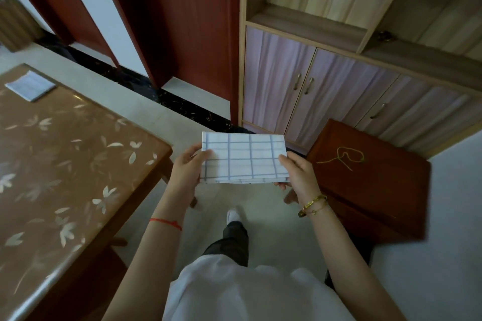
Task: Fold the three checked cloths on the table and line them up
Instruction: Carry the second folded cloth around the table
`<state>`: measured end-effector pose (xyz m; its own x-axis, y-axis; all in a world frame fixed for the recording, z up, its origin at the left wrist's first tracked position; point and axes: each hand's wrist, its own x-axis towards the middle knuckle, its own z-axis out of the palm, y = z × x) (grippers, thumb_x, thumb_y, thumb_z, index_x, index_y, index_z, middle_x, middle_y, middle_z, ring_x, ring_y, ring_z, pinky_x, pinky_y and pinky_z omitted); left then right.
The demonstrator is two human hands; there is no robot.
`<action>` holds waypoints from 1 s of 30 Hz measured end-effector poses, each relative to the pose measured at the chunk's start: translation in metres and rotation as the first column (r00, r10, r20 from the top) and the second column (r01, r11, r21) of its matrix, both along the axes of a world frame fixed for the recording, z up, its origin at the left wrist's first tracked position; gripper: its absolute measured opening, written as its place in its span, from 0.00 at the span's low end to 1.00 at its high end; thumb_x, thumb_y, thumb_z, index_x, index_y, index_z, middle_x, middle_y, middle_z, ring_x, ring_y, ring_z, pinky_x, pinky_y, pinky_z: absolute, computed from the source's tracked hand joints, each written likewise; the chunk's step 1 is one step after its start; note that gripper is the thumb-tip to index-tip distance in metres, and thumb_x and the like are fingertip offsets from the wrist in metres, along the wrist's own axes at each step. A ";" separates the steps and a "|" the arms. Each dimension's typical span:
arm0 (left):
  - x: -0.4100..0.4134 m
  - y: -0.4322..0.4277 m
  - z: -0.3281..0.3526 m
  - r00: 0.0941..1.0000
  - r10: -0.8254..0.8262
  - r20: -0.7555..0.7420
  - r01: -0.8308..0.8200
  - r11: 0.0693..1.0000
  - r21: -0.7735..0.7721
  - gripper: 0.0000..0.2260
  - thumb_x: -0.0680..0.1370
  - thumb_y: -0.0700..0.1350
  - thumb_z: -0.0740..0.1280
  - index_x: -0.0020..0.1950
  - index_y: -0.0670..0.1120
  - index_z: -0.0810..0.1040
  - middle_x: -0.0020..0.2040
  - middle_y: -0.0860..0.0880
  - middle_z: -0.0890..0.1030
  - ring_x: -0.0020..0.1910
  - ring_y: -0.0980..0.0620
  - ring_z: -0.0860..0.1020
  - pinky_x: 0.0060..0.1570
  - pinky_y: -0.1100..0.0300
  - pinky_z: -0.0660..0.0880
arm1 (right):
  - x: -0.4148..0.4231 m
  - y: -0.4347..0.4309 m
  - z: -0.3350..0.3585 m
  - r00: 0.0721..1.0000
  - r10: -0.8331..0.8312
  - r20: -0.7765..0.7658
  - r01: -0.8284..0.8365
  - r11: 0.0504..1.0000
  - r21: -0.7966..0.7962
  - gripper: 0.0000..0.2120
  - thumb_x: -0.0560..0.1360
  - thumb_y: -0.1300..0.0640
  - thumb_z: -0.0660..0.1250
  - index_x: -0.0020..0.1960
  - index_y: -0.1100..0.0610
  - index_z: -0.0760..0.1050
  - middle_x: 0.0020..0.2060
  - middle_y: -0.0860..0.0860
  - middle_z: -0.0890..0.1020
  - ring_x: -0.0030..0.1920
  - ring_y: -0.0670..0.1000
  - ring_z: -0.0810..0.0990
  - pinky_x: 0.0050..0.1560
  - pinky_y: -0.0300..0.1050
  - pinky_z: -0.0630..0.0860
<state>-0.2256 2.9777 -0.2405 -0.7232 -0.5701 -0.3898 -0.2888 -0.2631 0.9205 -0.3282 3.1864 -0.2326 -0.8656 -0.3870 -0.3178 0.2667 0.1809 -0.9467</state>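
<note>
Above the floor beside the table (pixel 86 154), a folded checked cloth (pixel 243 157) is pinched at its ends, thumbs on top, by left hand (pixel 186 168) and right hand (pixel 297 173); another folded cloth (pixel 30 85) lies on the table's far corner.

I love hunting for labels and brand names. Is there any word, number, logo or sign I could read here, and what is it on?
No text can be read anywhere in this view.
The checked cloth, held by the left hand and right hand: blue grid lines only, no label.
The folded cloth on the table: grid lines only.
The gold bracelet: any engraving is too small to tell.
The cupboard doors and wooden stool: plain.
</note>
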 end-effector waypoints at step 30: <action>-0.280 -0.295 0.007 0.907 0.420 0.039 -0.422 0.902 0.093 0.12 0.79 0.38 0.61 0.54 0.50 0.81 0.48 0.46 0.80 0.42 0.51 0.79 0.37 0.61 0.78 | -0.355 -0.353 -0.004 0.936 0.351 -0.003 -0.351 0.936 0.009 0.10 0.79 0.59 0.61 0.47 0.66 0.76 0.36 0.59 0.77 0.35 0.58 0.74 0.31 0.46 0.68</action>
